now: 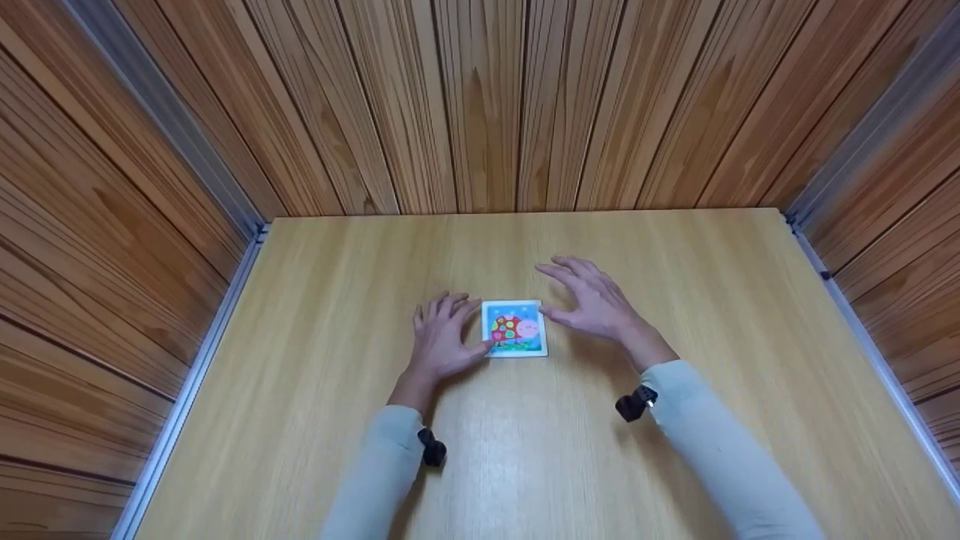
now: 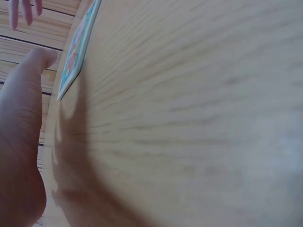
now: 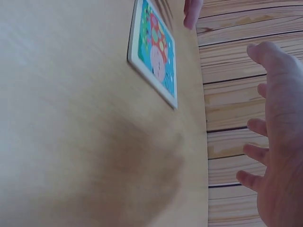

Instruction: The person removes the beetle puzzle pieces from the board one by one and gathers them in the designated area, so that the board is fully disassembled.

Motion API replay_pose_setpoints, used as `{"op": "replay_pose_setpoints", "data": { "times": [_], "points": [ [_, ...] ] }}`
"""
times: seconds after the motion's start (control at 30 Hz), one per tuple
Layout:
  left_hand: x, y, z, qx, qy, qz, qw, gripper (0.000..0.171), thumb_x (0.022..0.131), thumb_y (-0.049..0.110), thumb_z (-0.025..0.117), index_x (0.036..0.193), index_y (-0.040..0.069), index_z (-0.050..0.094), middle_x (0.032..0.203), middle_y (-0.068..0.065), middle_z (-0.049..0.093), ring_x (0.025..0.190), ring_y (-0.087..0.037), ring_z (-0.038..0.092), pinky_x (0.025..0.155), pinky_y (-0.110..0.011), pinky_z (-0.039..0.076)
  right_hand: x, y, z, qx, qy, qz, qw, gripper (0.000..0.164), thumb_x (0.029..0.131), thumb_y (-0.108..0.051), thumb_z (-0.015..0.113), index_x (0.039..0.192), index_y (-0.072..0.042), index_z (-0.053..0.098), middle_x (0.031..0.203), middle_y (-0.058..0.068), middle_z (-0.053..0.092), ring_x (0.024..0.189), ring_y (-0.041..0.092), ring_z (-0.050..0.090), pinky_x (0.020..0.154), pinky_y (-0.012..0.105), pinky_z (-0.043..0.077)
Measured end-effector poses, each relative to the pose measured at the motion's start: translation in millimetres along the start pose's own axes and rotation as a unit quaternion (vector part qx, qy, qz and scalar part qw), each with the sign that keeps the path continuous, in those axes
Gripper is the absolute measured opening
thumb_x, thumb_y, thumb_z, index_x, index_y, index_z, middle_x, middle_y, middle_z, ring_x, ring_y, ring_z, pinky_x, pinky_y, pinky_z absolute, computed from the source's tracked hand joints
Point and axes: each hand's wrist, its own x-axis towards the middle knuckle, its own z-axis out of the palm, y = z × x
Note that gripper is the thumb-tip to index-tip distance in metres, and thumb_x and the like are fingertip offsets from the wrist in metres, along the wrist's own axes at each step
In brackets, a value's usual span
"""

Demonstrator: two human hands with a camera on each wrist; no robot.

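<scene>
A small square picture puzzle board [image 1: 514,328] lies flat on the table, white-rimmed, with a red spotted ladybird-like figure with a pink face on blue. At its left side is my left hand [image 1: 442,341], fingers spread, the thumb tip overlapping the board's lower left corner in the head view. My right hand [image 1: 592,304] hovers at the right of the board with fingers apart, its thumb close to the upper right corner. In the right wrist view the right hand [image 3: 284,132] is raised over the table, and the board [image 3: 156,52] shows a thick white edge. Neither hand grips anything.
The light wooden table [image 1: 517,450] is bounded by metal rails [image 1: 187,397] at the sides. Wood-plank walls [image 1: 480,105] rise behind it and on both sides. Each wrist carries a small black camera [image 1: 636,403] over a pale sleeve.
</scene>
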Motion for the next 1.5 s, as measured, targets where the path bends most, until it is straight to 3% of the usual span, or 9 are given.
{"op": "replay_pose_setpoints", "data": {
  "times": [0.43, 0.7, 1.07, 1.5],
  "points": [
    [-1.4, -2.6, 15.5, -0.007, -0.007, -0.016, 0.9998, 0.084, 0.094, 0.071, 0.066, 0.164, 0.024, 0.059, 0.174, -0.012, 0.049, 0.167, -0.045, 0.032, 0.136, -0.084, 0.011, 11.7, -16.3, 20.8, 0.075, 0.004, -0.002, 0.997, 0.066, 0.106, -0.036, 0.078, 0.166, -0.022, 0.056, 0.168, 0.014, 0.054, 0.16, 0.041, 0.047, 0.131, 0.069, 0.042],
    [0.3, -4.8, 20.0, -0.021, 0.014, -0.013, 0.9996, 0.078, 0.1, 0.07, 0.063, 0.161, 0.022, 0.062, 0.172, -0.013, 0.051, 0.166, -0.044, 0.036, 0.137, -0.083, 0.008, 18.6, -21.3, 36.6, 0.095, 0.005, -0.003, 0.995, 0.063, 0.106, -0.029, 0.079, 0.165, -0.018, 0.058, 0.16, 0.017, 0.058, 0.152, 0.04, 0.049, 0.128, 0.064, 0.048],
    [1.2, -3.7, 23.0, -0.014, 0.033, -0.025, 0.999, 0.072, 0.098, 0.065, 0.069, 0.156, 0.022, 0.068, 0.17, -0.013, 0.053, 0.163, -0.043, 0.04, 0.137, -0.082, 0.013, 24.3, -26.4, 59.5, 0.141, -0.006, 0.014, 0.99, 0.059, 0.108, -0.024, 0.077, 0.163, -0.015, 0.06, 0.154, 0.017, 0.059, 0.147, 0.037, 0.049, 0.126, 0.06, 0.049],
    [-0.1, -4.6, 24.8, -0.015, 0.039, -0.012, 0.9991, 0.072, 0.096, 0.066, 0.07, 0.156, 0.026, 0.067, 0.169, -0.013, 0.053, 0.162, -0.043, 0.041, 0.136, -0.083, 0.012, 27.0, -25.2, 82.4, 0.151, -0.006, 0.029, 0.988, 0.044, 0.108, -0.023, 0.077, 0.15, -0.013, 0.071, 0.139, 0.016, 0.061, 0.132, 0.032, 0.054, 0.11, 0.047, 0.051]
  ]
}}
